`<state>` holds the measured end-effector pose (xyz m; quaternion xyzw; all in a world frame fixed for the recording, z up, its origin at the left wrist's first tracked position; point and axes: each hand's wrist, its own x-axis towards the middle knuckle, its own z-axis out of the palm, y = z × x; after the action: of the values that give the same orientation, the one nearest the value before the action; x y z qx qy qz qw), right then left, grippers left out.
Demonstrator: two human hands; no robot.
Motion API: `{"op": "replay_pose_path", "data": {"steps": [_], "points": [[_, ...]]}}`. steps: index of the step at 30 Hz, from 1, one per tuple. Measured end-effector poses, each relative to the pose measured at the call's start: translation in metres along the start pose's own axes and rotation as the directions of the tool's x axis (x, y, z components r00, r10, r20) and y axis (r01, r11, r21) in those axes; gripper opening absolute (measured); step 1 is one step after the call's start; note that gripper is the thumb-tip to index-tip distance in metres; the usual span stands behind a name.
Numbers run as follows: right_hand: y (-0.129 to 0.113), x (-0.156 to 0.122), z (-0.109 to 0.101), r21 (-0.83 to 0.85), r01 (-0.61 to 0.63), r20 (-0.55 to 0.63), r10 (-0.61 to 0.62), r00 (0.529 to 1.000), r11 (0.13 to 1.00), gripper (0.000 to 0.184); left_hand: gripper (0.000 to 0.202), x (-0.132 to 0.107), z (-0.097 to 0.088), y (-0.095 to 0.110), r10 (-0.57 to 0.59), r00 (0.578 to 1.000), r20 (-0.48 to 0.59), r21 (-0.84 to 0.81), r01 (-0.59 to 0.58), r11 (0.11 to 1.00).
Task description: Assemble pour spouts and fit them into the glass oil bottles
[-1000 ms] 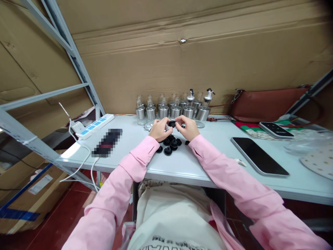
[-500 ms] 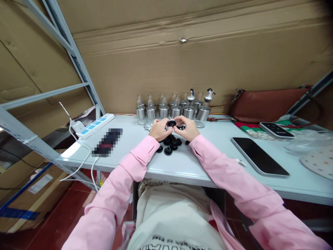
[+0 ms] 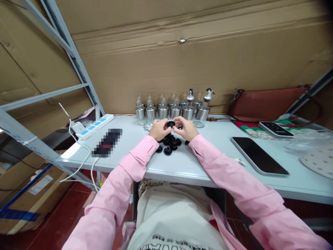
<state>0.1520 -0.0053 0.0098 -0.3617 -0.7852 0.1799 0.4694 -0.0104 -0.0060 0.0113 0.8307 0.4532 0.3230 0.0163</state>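
Note:
Between my fingertips is a small round black stopper [image 3: 171,124], gripped from both sides above the table. My left hand [image 3: 159,130] is closed on its left edge. Thumb and fingers of my right hand [image 3: 186,128] pinch it from the right. Below my hands lies a loose pile of similar black stoppers [image 3: 171,142], with one stopper [image 3: 168,150] nearest me. Behind them stand several glass bottles with steel sleeves [image 3: 163,112]. Two at the right carry pourer tops, one being a white and black pourer [image 3: 208,93].
A power strip [image 3: 96,126] and a pixelated dark object [image 3: 108,143] are on the left. To the right lie a phone [image 3: 258,155], a smaller dark-faced device [image 3: 275,129] and a brown bag [image 3: 267,104]. Cardboard [image 3: 182,69] walls the back; a metal upright [image 3: 70,52] rises at left.
The stopper between my fingers has tilted slightly, its black face now showing more. Both hands stay almost in place, and the pile and bottles look the same.

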Motion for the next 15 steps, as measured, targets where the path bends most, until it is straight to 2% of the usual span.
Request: {"op": "replay_pose_path", "data": {"steps": [15], "points": [[0.0002, -0.0001, 0.0004, -0.016, 0.001, -0.031, -0.001, 1.000, 1.000, 0.022, 0.010, -0.0025, 0.0002, -0.0018, 0.040, 0.999, 0.034, 0.004, -0.040, 0.999]]}}
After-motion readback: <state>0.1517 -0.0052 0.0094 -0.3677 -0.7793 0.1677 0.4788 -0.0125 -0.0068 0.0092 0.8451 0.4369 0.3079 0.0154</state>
